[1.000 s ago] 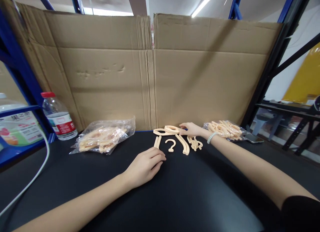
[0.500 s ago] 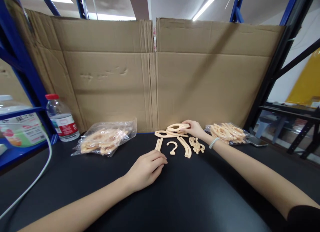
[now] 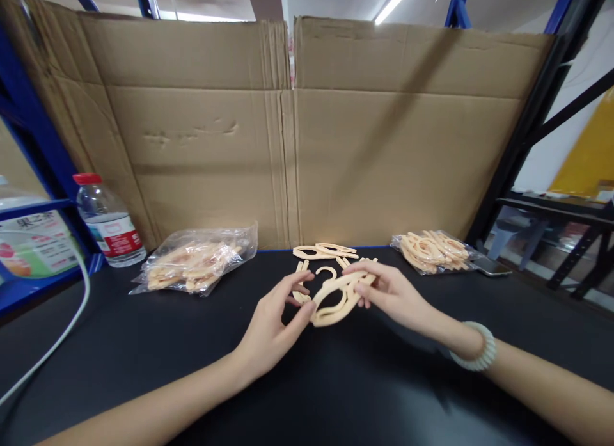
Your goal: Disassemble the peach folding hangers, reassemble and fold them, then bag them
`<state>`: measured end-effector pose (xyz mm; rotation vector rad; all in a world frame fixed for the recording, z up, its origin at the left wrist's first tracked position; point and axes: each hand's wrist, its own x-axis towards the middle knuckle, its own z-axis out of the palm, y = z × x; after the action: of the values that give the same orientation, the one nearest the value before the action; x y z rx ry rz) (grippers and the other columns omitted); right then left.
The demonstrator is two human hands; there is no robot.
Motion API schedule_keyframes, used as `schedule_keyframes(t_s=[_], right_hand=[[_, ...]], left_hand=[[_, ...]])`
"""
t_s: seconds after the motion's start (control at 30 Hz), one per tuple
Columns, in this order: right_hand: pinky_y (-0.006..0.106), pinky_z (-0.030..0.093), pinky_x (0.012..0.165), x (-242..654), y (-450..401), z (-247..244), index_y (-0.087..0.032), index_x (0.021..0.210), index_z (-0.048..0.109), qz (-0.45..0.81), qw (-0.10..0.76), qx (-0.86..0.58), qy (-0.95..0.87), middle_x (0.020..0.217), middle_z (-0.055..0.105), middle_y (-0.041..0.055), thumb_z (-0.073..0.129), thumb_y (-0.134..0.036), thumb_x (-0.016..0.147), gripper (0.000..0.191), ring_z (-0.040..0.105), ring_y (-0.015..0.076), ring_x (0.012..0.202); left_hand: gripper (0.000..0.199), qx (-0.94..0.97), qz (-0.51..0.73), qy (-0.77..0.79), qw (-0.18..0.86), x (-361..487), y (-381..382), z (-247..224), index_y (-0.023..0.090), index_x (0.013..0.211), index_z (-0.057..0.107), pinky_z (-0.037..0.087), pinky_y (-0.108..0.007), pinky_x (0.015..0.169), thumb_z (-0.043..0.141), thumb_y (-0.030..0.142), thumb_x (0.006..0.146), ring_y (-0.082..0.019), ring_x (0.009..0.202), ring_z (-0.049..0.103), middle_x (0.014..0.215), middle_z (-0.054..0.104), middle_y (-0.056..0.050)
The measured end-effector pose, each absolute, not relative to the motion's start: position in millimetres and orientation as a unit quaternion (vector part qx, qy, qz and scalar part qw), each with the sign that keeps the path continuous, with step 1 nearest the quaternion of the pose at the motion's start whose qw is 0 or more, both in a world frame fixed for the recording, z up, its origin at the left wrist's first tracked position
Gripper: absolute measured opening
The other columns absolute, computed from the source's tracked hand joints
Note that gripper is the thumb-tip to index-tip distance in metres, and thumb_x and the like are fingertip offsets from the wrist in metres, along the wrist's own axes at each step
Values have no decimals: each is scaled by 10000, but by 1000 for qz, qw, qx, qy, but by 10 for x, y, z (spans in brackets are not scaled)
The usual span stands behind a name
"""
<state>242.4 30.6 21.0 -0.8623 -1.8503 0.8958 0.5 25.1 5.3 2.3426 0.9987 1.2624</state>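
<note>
My right hand [image 3: 388, 292] grips one end of a beige plastic hanger piece [image 3: 330, 317] with a long oval opening, held above the black table. My left hand [image 3: 275, 321] has its fingers apart, the thumb at the piece's left tip; whether it presses on it I cannot tell. Just behind the held piece lies a beige hanger hook [image 3: 326, 270]. Narrow beige strips [image 3: 302, 265] lie by my left fingertips, and more strips [image 3: 342, 262] are partly hidden behind my right hand. Farther back rest more oval-holed hanger pieces [image 3: 307, 253].
Clear bags of beige parts lie at left [image 3: 192, 263] and right [image 3: 434, 251]. A phone [image 3: 492, 267] sits beside the right bag. At far left are a red-capped water bottle [image 3: 112, 225] and a white cable [image 3: 71, 324]. Cardboard [image 3: 215, 145] walls the table's back.
My right hand has brought an oval-holed hanger piece from the back toward me and left. My left hand has lifted from the strips and spread its fingers beside that piece.
</note>
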Motion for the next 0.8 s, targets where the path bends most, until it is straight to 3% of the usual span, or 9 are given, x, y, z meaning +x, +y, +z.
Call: schedule_keyframes(t_s=[0.17,0.33,0.53,0.67,0.8], right_hand=[[257,543,612,2274,78,147,-240,1186,584,254,404,-350,-806,1121,630,75,515,-260,913,282,610,114,673],[259,561,584,2273,92,168,-215,1269,526,313,417,-365,-771,894,648,37,570,-271,865,410,624,118,613],[264,556,592,2390,233,186,-155,894,654,344,438,-394,-731,805,649,41,612,-341,842,198,639,131,631],[230,495,571,2452,290,178,-174,843,594,303,452,-405,-735,781,608,23,587,-363,870,192,593,127,687],[213,441,508,2454,320,203,-192,810,486,340,506,-393,-688,749,574,1,555,-425,887,255,540,101,614]], left_hand=[[244,848,410,317,113,79,129,27,226,1122,612,542,-268,699,597,265,881,-152,744,638,956,709,-38],[160,835,429,322,122,61,113,36,213,1045,620,518,-243,635,563,249,899,-138,684,627,879,702,-22],[171,784,479,344,194,43,127,22,226,1099,496,516,-240,642,507,249,930,-136,711,625,817,634,13],[203,757,500,342,244,26,131,-3,245,1166,440,523,-257,691,444,275,965,-141,783,619,855,608,11],[207,746,497,361,257,13,130,4,242,1170,450,501,-235,628,430,297,972,-128,719,584,844,597,14]])
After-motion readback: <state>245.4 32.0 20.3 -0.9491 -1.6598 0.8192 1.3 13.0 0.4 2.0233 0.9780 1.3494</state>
